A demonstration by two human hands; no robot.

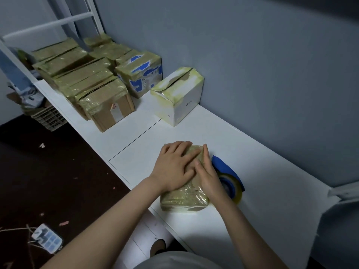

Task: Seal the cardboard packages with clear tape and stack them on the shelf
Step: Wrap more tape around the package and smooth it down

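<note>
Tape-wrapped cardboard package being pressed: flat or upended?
Flat: the tape-wrapped cardboard package lies broad face up on the white table, left hand and right hand pressing it.

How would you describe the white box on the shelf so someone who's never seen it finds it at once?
Follow the long white shelf top along the grey-blue wall. Past the blue tape dispenser a white cardboard box stands beside the wall. Unlike the brown taped packages clustered left of it, it is white with yellowish tape on its edges and stands apart.
</note>
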